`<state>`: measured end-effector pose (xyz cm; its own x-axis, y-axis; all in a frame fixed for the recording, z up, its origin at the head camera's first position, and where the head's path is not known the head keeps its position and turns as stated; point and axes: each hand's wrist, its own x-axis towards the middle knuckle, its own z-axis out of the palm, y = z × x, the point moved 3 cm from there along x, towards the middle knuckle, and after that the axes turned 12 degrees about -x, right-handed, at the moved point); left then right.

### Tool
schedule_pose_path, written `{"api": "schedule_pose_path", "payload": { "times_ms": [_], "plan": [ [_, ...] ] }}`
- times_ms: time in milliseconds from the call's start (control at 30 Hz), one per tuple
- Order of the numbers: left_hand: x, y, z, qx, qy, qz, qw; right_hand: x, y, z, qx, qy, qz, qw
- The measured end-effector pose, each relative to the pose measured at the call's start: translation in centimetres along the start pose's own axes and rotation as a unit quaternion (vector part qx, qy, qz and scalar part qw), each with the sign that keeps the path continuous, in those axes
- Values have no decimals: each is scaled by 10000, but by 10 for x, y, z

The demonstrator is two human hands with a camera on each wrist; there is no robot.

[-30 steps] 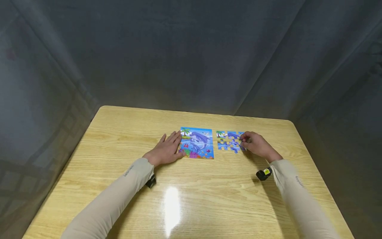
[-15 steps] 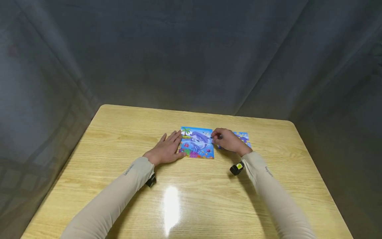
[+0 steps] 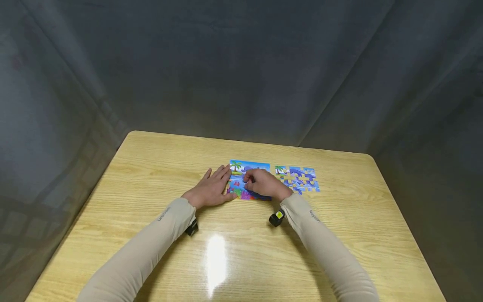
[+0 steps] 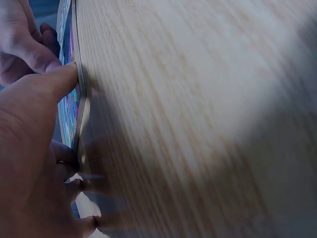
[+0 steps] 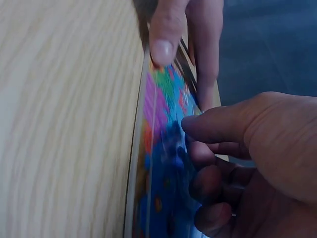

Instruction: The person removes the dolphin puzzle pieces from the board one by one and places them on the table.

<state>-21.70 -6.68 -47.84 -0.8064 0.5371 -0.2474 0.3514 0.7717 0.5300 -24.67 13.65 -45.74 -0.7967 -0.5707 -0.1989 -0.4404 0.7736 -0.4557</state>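
A puzzle board [image 3: 237,184] with a dolphin, palm and coral picture lies flat on the table. My left hand [image 3: 209,188] rests spread at its left side, fingertips along the edge and thumb on the lower left corner. Over the middle of the board is my right hand [image 3: 264,183], its thumb and fingers pinched together. Between them the right wrist view shows a small dark blue puzzle piece [image 5: 182,152], blurred and mostly covered by the fingers. To the right of the board lie several puzzle pieces [image 3: 310,184], partly joined, with gaps among them.
The light wood table [image 3: 158,167] has rounded far corners. Grey curtains [image 3: 226,75] stand behind it and along both sides. A bright reflection lies on the table in front of the board. Each wrist carries a small black camera [image 3: 276,218].
My right hand has moved left from the loose pieces, past the board's right edge, to over the board's middle. My left hand has kept its place.
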Motion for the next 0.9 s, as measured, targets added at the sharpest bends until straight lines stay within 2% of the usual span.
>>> {"api": "schedule_pose_path", "payload": {
  "times_ms": [133,233,467,900],
  "plan": [
    [0,2,1,-17,-5,-2,10000,5,-10,3,-68,-55,63,9999],
    [0,2,2,-23,1,12,10000,8,-15,5,-147,-156,287,9994],
    [3,1,3,-25,14,38,10000,12,-25,6,-688,-300,830,9937],
    [2,2,3,-32,40,56,10000,9,-21,6,-153,-265,972,9948]
  ]
}}
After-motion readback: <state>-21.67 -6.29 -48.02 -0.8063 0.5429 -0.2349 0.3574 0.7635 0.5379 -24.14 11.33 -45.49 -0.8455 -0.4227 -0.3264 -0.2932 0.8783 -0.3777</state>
